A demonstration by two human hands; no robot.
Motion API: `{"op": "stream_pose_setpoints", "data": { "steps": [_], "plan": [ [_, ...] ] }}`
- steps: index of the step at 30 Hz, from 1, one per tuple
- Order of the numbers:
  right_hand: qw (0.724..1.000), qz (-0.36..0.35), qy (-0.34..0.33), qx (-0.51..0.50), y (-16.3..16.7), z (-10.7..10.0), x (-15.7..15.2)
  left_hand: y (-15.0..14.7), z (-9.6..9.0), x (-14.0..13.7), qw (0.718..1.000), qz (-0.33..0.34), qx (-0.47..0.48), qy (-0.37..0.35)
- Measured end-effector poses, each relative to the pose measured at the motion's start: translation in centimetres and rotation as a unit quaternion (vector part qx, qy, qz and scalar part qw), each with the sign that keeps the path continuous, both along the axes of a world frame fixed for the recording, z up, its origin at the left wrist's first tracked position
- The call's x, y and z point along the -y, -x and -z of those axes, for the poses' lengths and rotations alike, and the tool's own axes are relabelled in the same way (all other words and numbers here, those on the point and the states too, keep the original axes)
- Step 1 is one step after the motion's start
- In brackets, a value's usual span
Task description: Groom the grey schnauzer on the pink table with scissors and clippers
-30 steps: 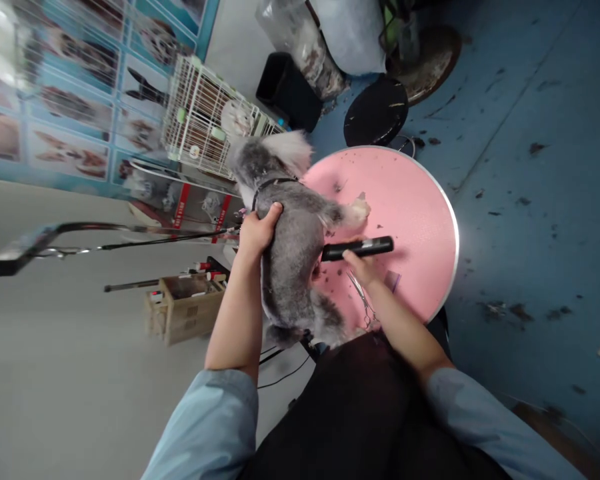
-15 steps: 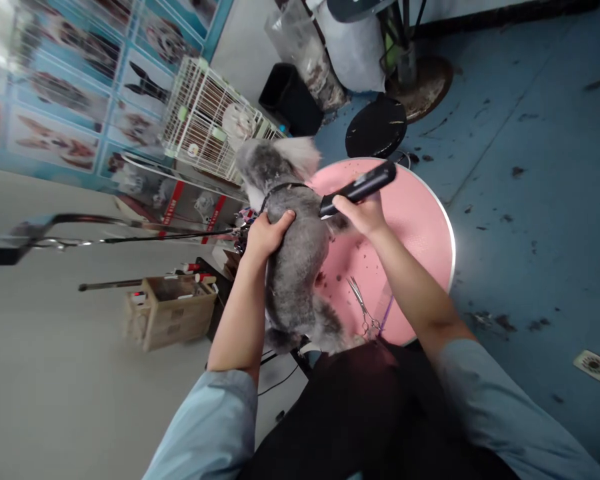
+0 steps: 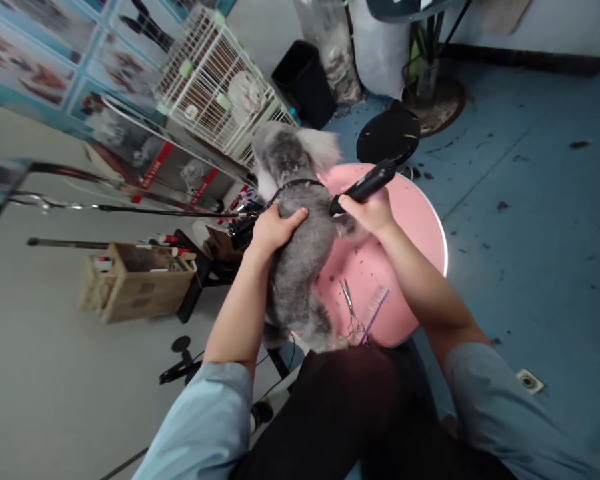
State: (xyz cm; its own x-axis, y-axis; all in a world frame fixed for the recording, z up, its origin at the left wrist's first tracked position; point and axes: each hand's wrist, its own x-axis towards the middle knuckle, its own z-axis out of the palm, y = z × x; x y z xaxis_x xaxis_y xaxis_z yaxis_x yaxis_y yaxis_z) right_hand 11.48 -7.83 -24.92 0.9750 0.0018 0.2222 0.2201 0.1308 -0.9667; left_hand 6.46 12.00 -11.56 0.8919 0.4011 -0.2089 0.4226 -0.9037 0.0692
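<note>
A grey dog [image 3: 303, 257] with a close-cut coat stands on a round pink grooming table [image 3: 415, 267], its head away from me. My left hand [image 3: 275, 230] grips its side behind the shoulder, thumb across the back; the other fingers are hidden. In my right hand [image 3: 375, 212] is a black hair clipper [image 3: 367, 183], its head against the dog's right shoulder. A thin black loop [image 3: 297, 183] goes round the dog's neck. Scissors [image 3: 347, 300] and a purple-edged comb [image 3: 375, 312] lie on the table near me, among loose tufts of hair.
A leash [image 3: 180, 212] runs left from the loop to a metal arm [image 3: 70, 170]. Beyond the dog are a white wire cage [image 3: 220, 87] holding a white animal, a black bin [image 3: 305, 83] and a black round stool [image 3: 387, 133]. A wooden box [image 3: 147, 283] stands left.
The view has shifted, showing more of the comb and of the dog's right foreleg. Both hands keep nearly the same places on the dog, the clipper staying at its shoulder.
</note>
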Motion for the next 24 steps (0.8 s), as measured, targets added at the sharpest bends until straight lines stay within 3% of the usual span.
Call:
{"op": "stream_pose_setpoints", "data": {
  "steps": [4,11,16,22,24],
  "plan": [
    [0.998,-0.028,0.047,-0.025,-0.1,0.4,0.0,-0.2,-0.1,-0.1,1.000,-0.006,-0.003,0.000],
    [0.998,-0.049,-0.038,-0.008,-3.0,0.0,0.8,-0.8,-0.4,-0.7,1.000,-0.002,0.000,0.028],
    [0.991,-0.131,0.007,-0.010,-4.3,0.4,0.9,-0.6,-0.2,-1.2,0.998,-0.004,0.006,0.056],
    [0.979,-0.158,-0.111,-0.066,-6.8,0.9,1.3,-0.3,0.1,-1.8,0.997,0.007,0.009,0.071],
    [0.972,-0.187,-0.120,-0.080,-7.4,1.0,1.2,-0.3,0.2,-1.9,0.997,0.006,0.010,0.073]
  ]
}}
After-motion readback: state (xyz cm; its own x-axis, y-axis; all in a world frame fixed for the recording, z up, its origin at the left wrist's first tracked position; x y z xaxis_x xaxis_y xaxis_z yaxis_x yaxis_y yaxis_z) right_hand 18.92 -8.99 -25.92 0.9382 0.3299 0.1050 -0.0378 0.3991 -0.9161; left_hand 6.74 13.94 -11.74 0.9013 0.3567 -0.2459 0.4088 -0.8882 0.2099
